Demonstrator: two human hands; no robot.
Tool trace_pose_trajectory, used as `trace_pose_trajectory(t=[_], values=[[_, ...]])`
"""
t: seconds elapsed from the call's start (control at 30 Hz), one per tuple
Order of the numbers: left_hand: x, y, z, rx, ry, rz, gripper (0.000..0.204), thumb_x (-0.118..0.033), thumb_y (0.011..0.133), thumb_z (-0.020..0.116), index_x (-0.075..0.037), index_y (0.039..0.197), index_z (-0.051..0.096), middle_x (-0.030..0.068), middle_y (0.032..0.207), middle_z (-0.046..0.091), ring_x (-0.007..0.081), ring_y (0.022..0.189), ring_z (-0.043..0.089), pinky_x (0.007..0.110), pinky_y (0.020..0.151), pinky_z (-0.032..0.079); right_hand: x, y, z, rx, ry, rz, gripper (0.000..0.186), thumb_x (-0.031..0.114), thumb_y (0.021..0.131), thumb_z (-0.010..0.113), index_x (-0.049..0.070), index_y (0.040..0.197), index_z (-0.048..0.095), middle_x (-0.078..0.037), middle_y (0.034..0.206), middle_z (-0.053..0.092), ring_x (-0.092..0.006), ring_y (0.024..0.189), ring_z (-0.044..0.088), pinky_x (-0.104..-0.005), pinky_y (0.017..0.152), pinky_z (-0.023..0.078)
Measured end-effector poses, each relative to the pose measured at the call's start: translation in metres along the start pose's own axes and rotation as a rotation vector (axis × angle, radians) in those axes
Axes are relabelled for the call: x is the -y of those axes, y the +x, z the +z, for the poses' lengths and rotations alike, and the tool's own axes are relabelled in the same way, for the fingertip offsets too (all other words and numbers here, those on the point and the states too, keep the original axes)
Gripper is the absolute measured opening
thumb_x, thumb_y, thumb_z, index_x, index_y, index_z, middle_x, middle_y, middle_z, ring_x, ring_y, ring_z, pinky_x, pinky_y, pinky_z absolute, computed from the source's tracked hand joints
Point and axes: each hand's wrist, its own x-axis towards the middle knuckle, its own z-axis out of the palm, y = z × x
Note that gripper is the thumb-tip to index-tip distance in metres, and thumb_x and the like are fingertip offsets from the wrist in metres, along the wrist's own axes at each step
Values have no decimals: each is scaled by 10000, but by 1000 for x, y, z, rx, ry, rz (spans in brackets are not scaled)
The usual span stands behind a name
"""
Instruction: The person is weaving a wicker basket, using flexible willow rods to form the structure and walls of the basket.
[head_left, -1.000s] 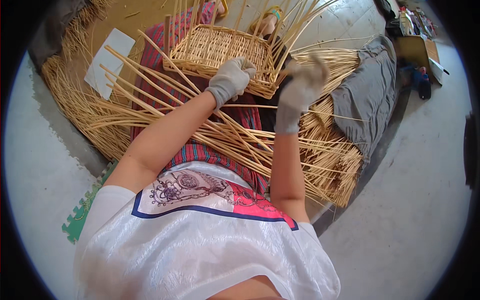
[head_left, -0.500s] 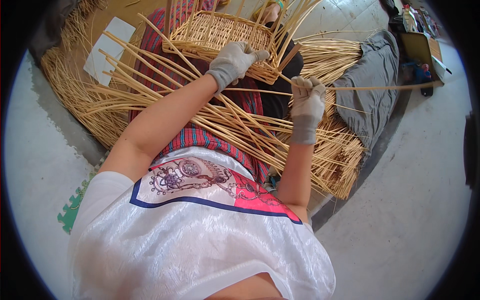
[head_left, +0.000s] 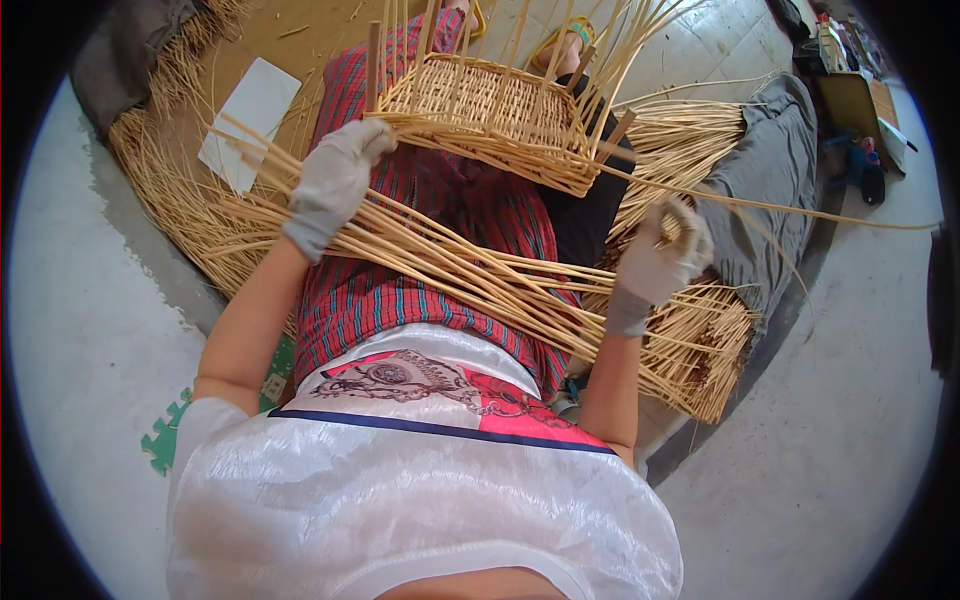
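Note:
A partly woven wicker basket [head_left: 480,95] with upright stakes rests across my knees. My left hand [head_left: 335,180], in a pale work glove, has its fingertips closed at the basket's near left corner. At the near right corner a long cane strand [head_left: 780,207] runs out to the right. Just below that strand is my right hand [head_left: 663,260], gloved too, its fingers loosely curled and apart with nothing visible in them. A loose bundle of canes [head_left: 450,265] lies over my lap, passing under both wrists.
More cane bundles lie to the left [head_left: 170,190] and right [head_left: 700,350], the right one partly under a grey cloth [head_left: 770,150]. A white sheet [head_left: 250,120] lies on a brown board. Tools and a dark box [head_left: 850,110] stand at the far right.
My left hand has moved left along the basket to its near left corner. My right hand has come off the long strand and dropped lower right. The basket appears farther right in view.

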Motion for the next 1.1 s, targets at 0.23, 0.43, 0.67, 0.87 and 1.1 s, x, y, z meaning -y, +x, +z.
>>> trace_pose_trajectory(t=[0.23, 0.43, 0.67, 0.87, 1.1], values=[[-40, 9, 39, 170, 71, 421, 184, -29, 859, 702, -41, 1037, 657, 126, 964, 668, 252, 912, 663, 351, 826, 523, 47, -11, 10, 743, 1305, 258, 272, 106, 1034, 540, 43, 1294, 492, -211, 1199, 659, -291, 1055, 690, -414, 855, 586], [-6, 19, 44, -68, 297, 216, 602, -66, 807, 762, -134, 1361, 535, 90, 1283, 630, 289, 1178, 613, 382, 977, 519, 25, 30, 0, 78, 965, 528, 148, 86, 1022, 558, 40, 1160, 533, -156, 960, 687, -239, 866, 712, -335, 753, 653], [11, 20, 55, -110, 345, 205, 581, 91, 818, 616, -144, 1344, 536, 74, 1239, 689, 261, 1030, 711, 347, 777, 607, -38, 20, -34, -58, 986, 639, 174, 170, 1016, 588, 54, 1132, 529, -118, 972, 695, -205, 841, 701, -285, 692, 637], [12, 23, 56, -114, 335, 198, 530, 22, 845, 658, -146, 1333, 540, 66, 1209, 695, 252, 1042, 702, 342, 814, 590, -25, 44, -30, 83, 883, 513, 159, 129, 1030, 557, 56, 1164, 512, -135, 984, 682, -231, 874, 709, -306, 725, 641], [-48, 32, 45, -119, 147, 108, 498, -144, 898, 699, -121, 1363, 520, 100, 1147, 697, 276, 1100, 670, 347, 869, 551, -49, 59, -23, 278, 977, 411, 173, 84, 1017, 574, 72, 1183, 529, -128, 1014, 683, -241, 930, 709, -335, 753, 634]])
